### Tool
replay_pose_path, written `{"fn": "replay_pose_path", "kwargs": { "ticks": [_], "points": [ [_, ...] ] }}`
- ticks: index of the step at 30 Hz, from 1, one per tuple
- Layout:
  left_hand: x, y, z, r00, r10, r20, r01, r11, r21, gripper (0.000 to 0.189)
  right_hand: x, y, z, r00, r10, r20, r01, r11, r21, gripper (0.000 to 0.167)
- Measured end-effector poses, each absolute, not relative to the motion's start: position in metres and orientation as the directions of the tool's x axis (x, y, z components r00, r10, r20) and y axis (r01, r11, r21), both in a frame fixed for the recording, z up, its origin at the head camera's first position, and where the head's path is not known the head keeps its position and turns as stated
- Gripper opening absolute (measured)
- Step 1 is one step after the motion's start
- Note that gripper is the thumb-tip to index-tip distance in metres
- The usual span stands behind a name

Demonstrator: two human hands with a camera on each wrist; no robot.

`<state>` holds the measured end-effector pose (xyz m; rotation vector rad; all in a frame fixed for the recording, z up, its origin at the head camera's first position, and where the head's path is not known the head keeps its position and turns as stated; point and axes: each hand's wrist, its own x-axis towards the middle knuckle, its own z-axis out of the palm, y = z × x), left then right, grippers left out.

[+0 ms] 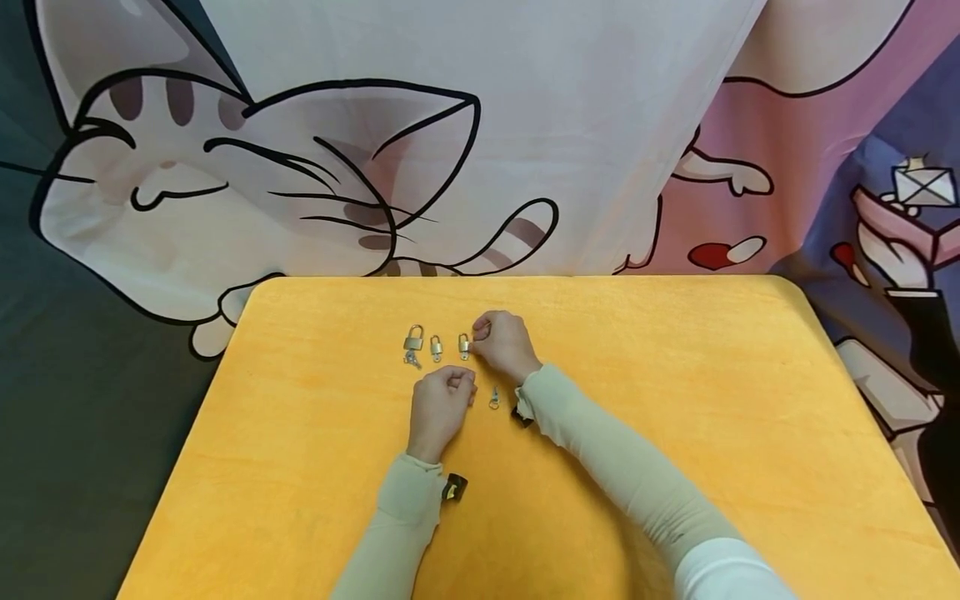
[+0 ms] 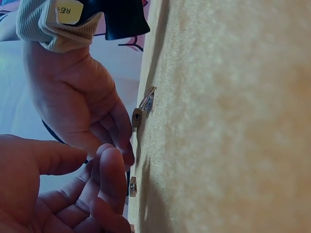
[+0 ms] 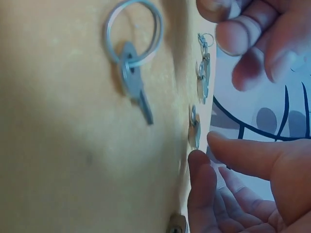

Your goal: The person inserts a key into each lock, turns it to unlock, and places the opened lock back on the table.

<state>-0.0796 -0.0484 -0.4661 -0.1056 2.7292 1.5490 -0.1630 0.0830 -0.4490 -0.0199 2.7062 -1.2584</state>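
In the head view my right hand [image 1: 506, 346] is beside a small padlock [image 1: 463, 346]. The right wrist view shows the thumb and forefinger apart near a padlock [image 3: 194, 128]; whether they touch it I cannot tell. My left hand [image 1: 442, 404] hovers closer to me, fingers loosely bent. From the left wrist, this left hand [image 2: 73, 189] shows nothing held. Two more padlocks stand to the left, a small one [image 1: 437, 348] and a larger one [image 1: 413, 342] with keys [image 1: 412, 358] beside it. A key on a ring [image 1: 494, 397] lies before the right hand.
Another padlock with a keyhole [image 3: 177, 225] shows low in the right wrist view. Everything lies on a yellow table [image 1: 300, 467]. Behind its far edge hangs a cartoon-cat curtain [image 1: 570, 108].
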Motion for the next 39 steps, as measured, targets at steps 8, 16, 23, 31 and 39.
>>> {"fn": "replay_pose_path", "kwargs": {
  "ticks": [8, 16, 23, 31, 39],
  "points": [
    [-0.081, -0.045, -0.464, -0.997, -0.058, -0.054, -0.077, 0.539, 0.839, 0.019, -0.165, 0.106, -0.444, -0.994, -0.041, -0.098, 0.047, 0.658, -0.752, 0.018],
    [-0.078, -0.040, -0.460, -0.997, -0.073, -0.022, -0.065, 0.663, 0.746, 0.023, -0.165, 0.129, -0.442, -0.989, -0.020, -0.147, 0.096, 0.667, -0.739, 0.025],
    [-0.074, -0.031, -0.458, -0.999, -0.010, -0.044, -0.036, 0.748, 0.662, 0.026, -0.163, 0.143, -0.446, -0.979, -0.024, -0.203, 0.126, 0.715, -0.688, 0.033],
    [-0.070, -0.024, -0.457, -0.998, 0.005, -0.058, -0.028, 0.824, 0.565, 0.026, -0.166, 0.137, -0.452, -0.979, -0.035, -0.202, 0.094, 0.802, -0.590, 0.037],
    [-0.070, -0.017, -0.455, -0.999, -0.007, -0.053, -0.033, 0.849, 0.528, 0.019, -0.164, 0.131, -0.452, -0.981, -0.053, -0.189, 0.071, 0.800, -0.596, 0.031]
  ]
}}
